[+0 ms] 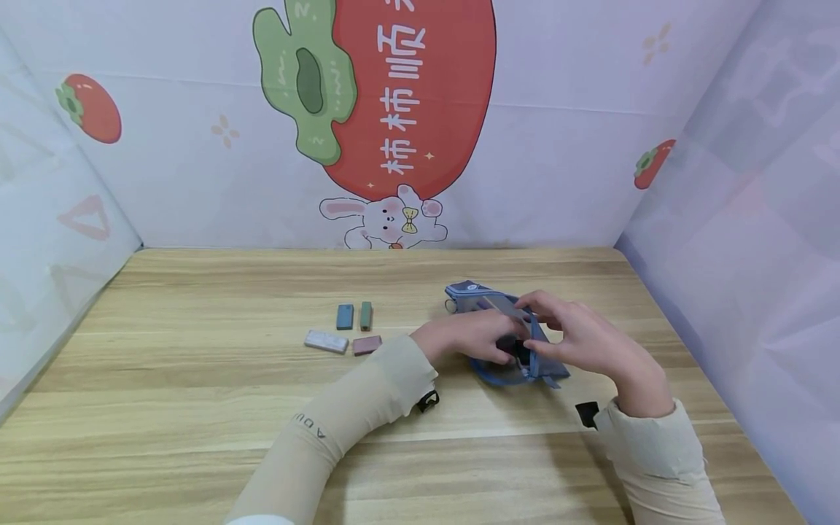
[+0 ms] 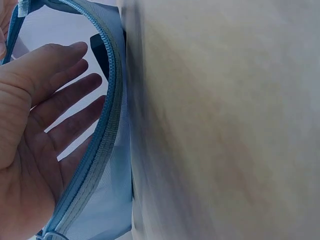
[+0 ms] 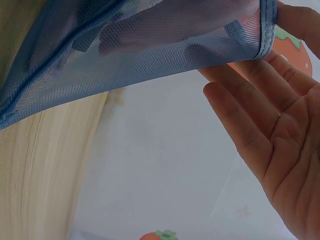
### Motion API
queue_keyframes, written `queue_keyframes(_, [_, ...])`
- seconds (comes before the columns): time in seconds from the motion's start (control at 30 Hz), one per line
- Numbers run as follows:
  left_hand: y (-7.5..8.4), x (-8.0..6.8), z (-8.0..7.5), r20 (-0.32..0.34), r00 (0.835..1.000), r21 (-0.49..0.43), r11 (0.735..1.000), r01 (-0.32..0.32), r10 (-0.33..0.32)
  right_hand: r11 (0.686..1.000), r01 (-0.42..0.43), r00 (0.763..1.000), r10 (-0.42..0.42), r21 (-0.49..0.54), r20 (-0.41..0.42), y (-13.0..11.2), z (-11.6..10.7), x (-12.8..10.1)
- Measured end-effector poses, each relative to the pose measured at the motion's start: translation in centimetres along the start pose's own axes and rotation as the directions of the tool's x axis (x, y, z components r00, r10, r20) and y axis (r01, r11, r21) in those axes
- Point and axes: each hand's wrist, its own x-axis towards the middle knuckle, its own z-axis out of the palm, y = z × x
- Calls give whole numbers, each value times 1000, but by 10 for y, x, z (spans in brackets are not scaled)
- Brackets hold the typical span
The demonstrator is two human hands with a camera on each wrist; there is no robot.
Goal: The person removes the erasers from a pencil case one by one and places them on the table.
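A blue mesh zip pouch [image 1: 467, 289] lies tilted on the right half of the table with its zipper open. My left hand [image 1: 482, 334] reaches into its mouth; in the left wrist view the fingers are spread and nearly straight behind the blue zipper edge [image 2: 112, 90]. Close to those fingertips is a dark, flat-sided thing [image 2: 100, 54] inside, its kind unclear. My right hand [image 1: 587, 343] holds the pouch's right edge between thumb and fingers. Through the mesh [image 3: 165, 65], the right wrist view shows the left hand's blurred shape.
Left of the pouch, small blocks lie on the wooden table [image 1: 197, 408]: a blue one [image 1: 345, 317], a green one [image 1: 365, 316], a whitish one [image 1: 327, 343] and a mauve one [image 1: 367, 345]. A printed wall sheet [image 1: 558, 160] closes off the back.
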Motion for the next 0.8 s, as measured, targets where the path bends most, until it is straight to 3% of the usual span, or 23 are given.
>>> queue_keyframes(0.4, [0, 5, 2, 72, 997, 9, 1000, 28, -29, 1000, -1, 1000, 1, 21, 9, -1, -2, -1])
queue_keyframes(0.8, [-2, 6, 3, 67, 998, 39, 999, -12, 9, 1000, -10, 1000, 10, 26, 10, -2, -3, -2])
